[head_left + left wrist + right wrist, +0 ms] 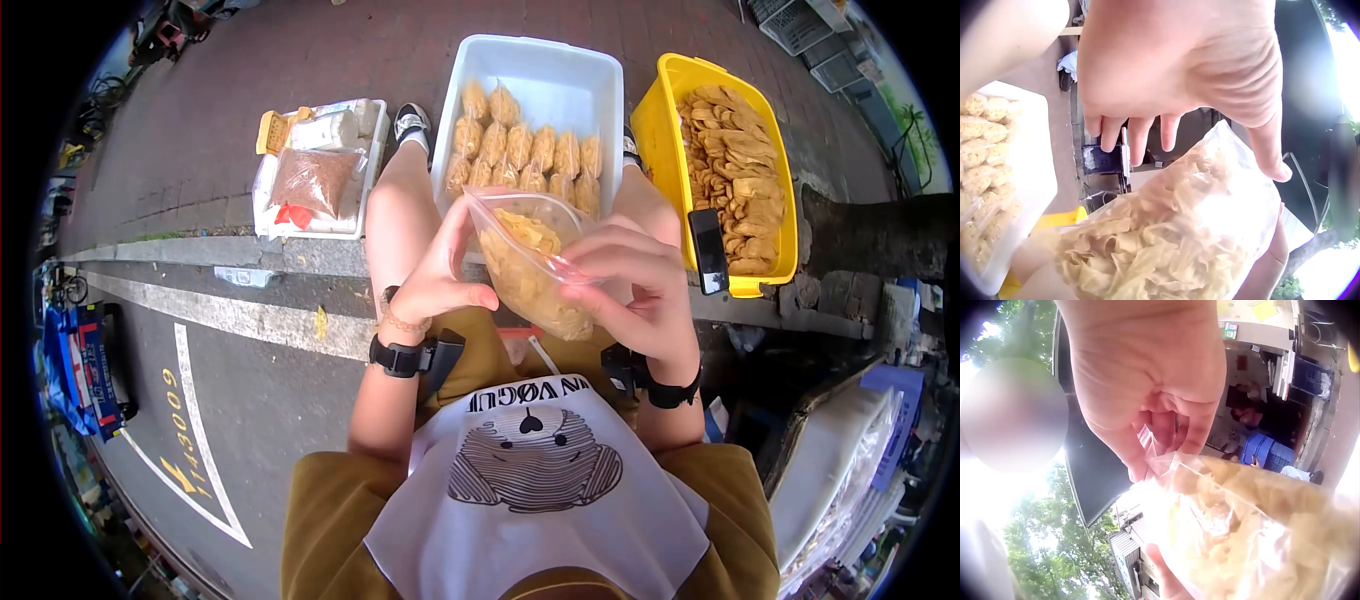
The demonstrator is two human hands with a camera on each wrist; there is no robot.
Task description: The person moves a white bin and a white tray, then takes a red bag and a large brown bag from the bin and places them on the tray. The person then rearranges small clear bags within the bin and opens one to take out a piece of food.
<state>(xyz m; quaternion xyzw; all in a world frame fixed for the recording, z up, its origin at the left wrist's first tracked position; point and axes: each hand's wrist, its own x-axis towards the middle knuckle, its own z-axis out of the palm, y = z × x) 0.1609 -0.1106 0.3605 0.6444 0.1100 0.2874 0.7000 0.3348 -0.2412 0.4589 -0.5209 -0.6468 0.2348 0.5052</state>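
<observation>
A clear plastic bag of thin yellow crisps (530, 265) hangs tilted between the hands, over the lap, its mouth spread at the top. My right hand (635, 285) pinches the bag's edge between thumb and fingers; the right wrist view shows the gathered plastic (1163, 459) at those fingertips. On the other side, my left hand (445, 270) is spread beside the bag, with its thumb apart from the fingers. In the left wrist view, the left fingers (1138, 140) reach out fairly straight above the crisps (1160, 244).
Ahead, a white tub (545, 60) holds several packed bags (518, 147). To the right, a yellow crate (672, 130) is heaped with flat brown pieces (745, 150), a phone (708, 250) at its edge. A white tray (375, 150) with packages stands left. A tree trunk (890, 235) is far right.
</observation>
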